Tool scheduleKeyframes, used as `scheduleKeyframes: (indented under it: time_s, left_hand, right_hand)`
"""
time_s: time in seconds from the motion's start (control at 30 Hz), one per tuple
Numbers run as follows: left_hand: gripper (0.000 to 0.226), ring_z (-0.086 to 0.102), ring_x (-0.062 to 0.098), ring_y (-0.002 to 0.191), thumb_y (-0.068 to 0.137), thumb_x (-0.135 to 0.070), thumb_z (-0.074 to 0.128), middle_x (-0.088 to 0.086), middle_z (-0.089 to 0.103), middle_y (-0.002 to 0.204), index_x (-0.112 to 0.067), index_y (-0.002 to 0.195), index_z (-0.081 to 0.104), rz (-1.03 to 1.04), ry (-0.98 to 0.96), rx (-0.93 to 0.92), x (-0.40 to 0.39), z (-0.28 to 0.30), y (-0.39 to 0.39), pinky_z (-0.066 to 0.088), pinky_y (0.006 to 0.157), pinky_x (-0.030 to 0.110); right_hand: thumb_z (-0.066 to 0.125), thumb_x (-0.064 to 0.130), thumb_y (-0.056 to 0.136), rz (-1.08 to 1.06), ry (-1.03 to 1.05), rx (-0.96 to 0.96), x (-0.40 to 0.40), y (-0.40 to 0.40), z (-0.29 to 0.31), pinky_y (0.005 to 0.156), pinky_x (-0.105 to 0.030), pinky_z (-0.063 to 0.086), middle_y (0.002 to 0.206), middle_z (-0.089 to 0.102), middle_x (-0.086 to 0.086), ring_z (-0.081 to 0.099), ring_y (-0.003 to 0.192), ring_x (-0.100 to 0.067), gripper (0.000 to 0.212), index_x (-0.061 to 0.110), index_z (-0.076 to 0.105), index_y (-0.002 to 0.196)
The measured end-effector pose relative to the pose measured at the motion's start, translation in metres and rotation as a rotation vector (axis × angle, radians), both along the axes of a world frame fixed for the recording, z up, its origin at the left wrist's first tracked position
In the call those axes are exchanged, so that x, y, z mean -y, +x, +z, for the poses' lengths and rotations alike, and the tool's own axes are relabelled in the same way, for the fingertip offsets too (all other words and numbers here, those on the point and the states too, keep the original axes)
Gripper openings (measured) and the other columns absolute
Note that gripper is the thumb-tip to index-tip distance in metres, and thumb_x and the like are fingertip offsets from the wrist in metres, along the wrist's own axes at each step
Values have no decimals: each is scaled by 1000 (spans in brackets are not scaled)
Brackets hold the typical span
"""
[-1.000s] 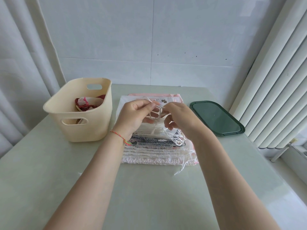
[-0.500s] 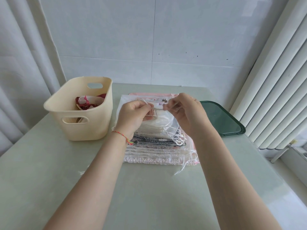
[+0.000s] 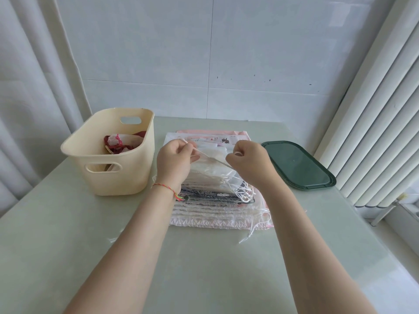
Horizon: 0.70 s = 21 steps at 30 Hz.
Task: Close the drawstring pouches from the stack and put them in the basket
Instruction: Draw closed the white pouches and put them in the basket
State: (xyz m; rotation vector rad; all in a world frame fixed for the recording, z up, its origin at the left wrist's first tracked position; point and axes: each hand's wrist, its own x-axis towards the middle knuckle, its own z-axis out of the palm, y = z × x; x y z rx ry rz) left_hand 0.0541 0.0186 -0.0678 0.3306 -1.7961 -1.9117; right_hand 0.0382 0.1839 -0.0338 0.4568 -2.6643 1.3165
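A stack of flat drawstring pouches (image 3: 210,209) lies mid-table, white, grey and pink layers with loose cords hanging off its right front corner. My left hand (image 3: 174,162) and my right hand (image 3: 249,163) hover above the stack's top white pouch (image 3: 213,171), each pinching an end of its white drawstring (image 3: 212,158), which runs taut between them. The cream plastic basket (image 3: 127,177) stands to the left of the stack and holds several closed pouches, red and white (image 3: 120,143).
A dark green oval lid (image 3: 297,166) lies to the right of the stack. A tiled wall stands behind the table, a curtain hangs at left, and vertical blinds hang at right. The table's right edge drops toward a window sill.
My hands, close together over the pouch a second ago, have moved apart sideways, stretching the drawstring between them. The stack and basket have not moved.
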Motion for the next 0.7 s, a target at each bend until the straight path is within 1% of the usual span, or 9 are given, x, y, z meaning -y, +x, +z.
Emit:
scheduleKeyframes:
  time_s: [0.07,0.17,0.23,0.33,0.4,0.47,0.53,0.63,0.7]
  left_hand:
    - [31,67,11,67,95,2,50,4,65,86,-4,65,56,29,42,10,0,-3,-2,59,79,29]
    - [29,67,12,75,97,1,49,7,64,92,-2,68,56,-2,53,7,-2,-3,-2,58,81,27]
    - [27,69,6,73,97,-1,49,6,65,93,-1,71,57,-34,39,-6,-2,0,-1,57,85,29]
    - [27,68,9,81,98,-2,50,8,65,93,-1,72,58,-66,59,-20,-2,4,0,57,86,28]
    - [25,66,11,85,98,-4,52,5,66,91,-2,73,59,-72,43,-12,-3,6,2,57,85,27]
    - [23,65,1,74,97,-8,56,-2,68,90,-7,74,61,-57,-22,18,-3,6,3,58,83,31]
    - [21,60,-3,63,95,-11,58,-6,69,88,-13,75,64,-29,-94,63,-1,5,5,58,80,34]
    - [18,58,11,73,93,-16,61,-7,65,77,-19,77,69,8,-158,97,-2,7,7,54,80,37]
    - [18,58,10,76,91,-17,62,-12,64,72,-22,77,71,13,-174,107,-3,8,8,53,84,37]
  right_hand:
    - [54,10,80,-17,47,-12,-4,-3,0,60,-14,22,65,39,-3,30,58,-5,22,14,39,66]
    - [66,24,85,20,90,-8,-8,0,2,52,-13,30,80,53,3,45,56,3,16,14,54,86]
    - [73,33,82,69,115,-20,-8,3,1,65,-15,39,69,51,7,46,52,3,23,21,57,93]
    - [75,34,81,46,185,-80,-6,5,1,102,-47,44,74,59,5,52,53,1,24,23,62,98]
    - [73,30,84,35,216,-112,-4,5,2,105,-56,41,80,64,3,54,52,0,15,20,65,94]
    - [70,26,87,30,234,-117,-3,4,1,104,-55,42,74,65,0,52,53,-2,8,18,66,88]
    - [65,22,90,28,228,-122,-3,2,-1,96,-44,45,59,54,6,51,51,-2,7,21,63,83]
    - [58,15,91,36,202,-129,-2,2,-5,84,-35,33,43,44,11,51,48,7,9,22,60,84]
    - [57,14,89,54,159,-117,-2,2,-6,79,-29,27,36,43,15,49,43,3,13,26,58,85]
